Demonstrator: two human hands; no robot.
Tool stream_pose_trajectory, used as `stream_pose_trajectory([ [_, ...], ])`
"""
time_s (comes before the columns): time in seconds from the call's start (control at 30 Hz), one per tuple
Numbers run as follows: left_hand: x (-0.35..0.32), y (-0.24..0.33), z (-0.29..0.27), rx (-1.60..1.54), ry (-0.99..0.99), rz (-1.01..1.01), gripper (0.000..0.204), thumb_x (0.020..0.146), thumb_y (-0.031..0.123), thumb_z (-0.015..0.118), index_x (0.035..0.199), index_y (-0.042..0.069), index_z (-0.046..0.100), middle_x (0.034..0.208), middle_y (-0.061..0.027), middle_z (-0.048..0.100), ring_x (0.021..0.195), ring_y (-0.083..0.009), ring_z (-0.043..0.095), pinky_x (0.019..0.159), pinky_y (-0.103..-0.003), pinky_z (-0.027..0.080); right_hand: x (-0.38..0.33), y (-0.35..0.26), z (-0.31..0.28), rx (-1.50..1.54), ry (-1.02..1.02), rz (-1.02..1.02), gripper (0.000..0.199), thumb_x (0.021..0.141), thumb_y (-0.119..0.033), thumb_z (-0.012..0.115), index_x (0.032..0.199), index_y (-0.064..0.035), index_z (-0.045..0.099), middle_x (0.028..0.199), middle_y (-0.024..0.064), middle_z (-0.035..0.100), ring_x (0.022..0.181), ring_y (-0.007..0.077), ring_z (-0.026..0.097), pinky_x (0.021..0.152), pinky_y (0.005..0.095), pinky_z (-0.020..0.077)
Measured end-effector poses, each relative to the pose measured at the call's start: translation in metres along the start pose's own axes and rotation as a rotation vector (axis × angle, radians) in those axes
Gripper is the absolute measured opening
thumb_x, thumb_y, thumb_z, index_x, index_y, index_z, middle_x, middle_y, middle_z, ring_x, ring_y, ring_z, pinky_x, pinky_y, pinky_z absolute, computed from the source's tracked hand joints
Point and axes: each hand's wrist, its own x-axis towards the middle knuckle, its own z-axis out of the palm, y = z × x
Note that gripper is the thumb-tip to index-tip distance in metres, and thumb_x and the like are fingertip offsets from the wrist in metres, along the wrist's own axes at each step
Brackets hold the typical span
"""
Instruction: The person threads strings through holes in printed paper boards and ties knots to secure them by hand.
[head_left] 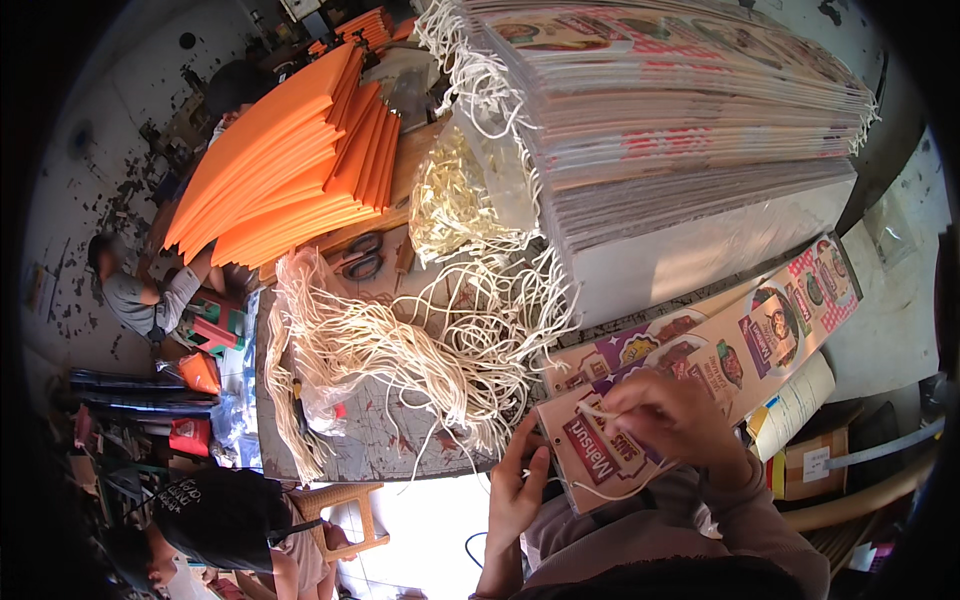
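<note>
Close to my body at the table's near edge lies a long printed card point(572, 478), tan with food pictures and a dark red label. My left hand point(518, 490) grips its left corner between thumb and fingers. Over its face, my right hand point(680, 420) pinches a white cord point(596, 411) near one end. A length of cord also curves along the card's lower edge. Under and beyond it lies another printed card point(790, 315), reaching away to the right. A tangled bundle of cream cords point(420, 365) spreads on the table just left of my hands.
A tall stack of corded printed cards point(690, 120) fills the far right. Orange folded sheets point(290, 160) are piled far left, with black-handled scissors point(363, 262) and a bag of pale yellow pieces point(450, 195) nearby. Two people point(215, 515) sit at the left; one is beside a plastic stool point(365, 515).
</note>
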Motion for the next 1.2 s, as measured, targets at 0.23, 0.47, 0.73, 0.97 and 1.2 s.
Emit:
stream_pose_trajectory([
  [0.23, -0.001, -0.003, -0.003, -0.288, -0.093, -0.145, 0.024, 0.089, 0.002, 0.045, 0.110, -0.002, 0.054, 0.064, 0.0067, 0.045, 0.054, 0.0006, 0.032, 0.047, -0.016, 0.022, 0.001, 0.002, 0.023, -0.500, -0.052, -0.319, 0.011, 0.077, -0.011, 0.060, 0.085, -0.0064, 0.054, 0.078, 0.0044, 0.049, 0.078, 0.0225, 0.049, 0.060, 0.0301, 0.0449],
  [0.47, -0.001, -0.001, 0.000, -0.280, -0.060, -0.146, 0.020, 0.088, 0.002, 0.048, 0.104, -0.003, 0.058, 0.068, 0.0073, 0.048, 0.056, 0.0013, 0.033, 0.049, -0.015, 0.022, 0.004, -0.002, 0.024, -0.572, -0.096, -0.382, 0.016, 0.076, -0.013, 0.061, 0.086, -0.0026, 0.055, 0.081, 0.0066, 0.049, 0.083, 0.0248, 0.047, 0.067, 0.0310, 0.0441],
  [0.73, -0.001, -0.002, 0.001, -0.361, -0.105, -0.129, 0.012, 0.090, 0.005, 0.047, 0.098, 0.000, 0.054, 0.072, 0.0038, 0.053, 0.056, 0.0009, 0.034, 0.048, -0.015, 0.024, 0.007, 0.002, 0.029, -0.576, -0.159, -0.370, 0.025, 0.079, -0.024, 0.061, 0.089, -0.0021, 0.054, 0.087, 0.0085, 0.051, 0.088, 0.0245, 0.049, 0.072, 0.0321, 0.0443],
  [0.97, -0.005, 0.006, -0.007, -0.219, 0.245, 0.020, 0.011, 0.093, 0.012, 0.042, 0.088, 0.004, 0.048, 0.057, 0.0036, 0.043, 0.049, -0.0008, 0.030, 0.044, -0.017, 0.024, 0.020, 0.030, 0.023, -0.591, -0.101, -0.378, 0.035, 0.075, -0.038, 0.062, 0.082, -0.0054, 0.050, 0.080, 0.0069, 0.050, 0.082, 0.0249, 0.051, 0.071, 0.0330, 0.0430],
  [1.2, -0.008, 0.018, -0.026, -0.209, 0.697, 0.294, 0.013, 0.091, 0.013, 0.047, 0.086, 0.002, 0.051, 0.055, 0.0033, 0.042, 0.048, -0.0017, 0.035, 0.044, -0.016, 0.024, 0.028, 0.054, -0.007, -0.556, -0.078, -0.342, 0.037, 0.074, -0.034, 0.065, 0.081, -0.0031, 0.048, 0.077, 0.0091, 0.046, 0.075, 0.0263, 0.045, 0.067, 0.0359, 0.0387],
])
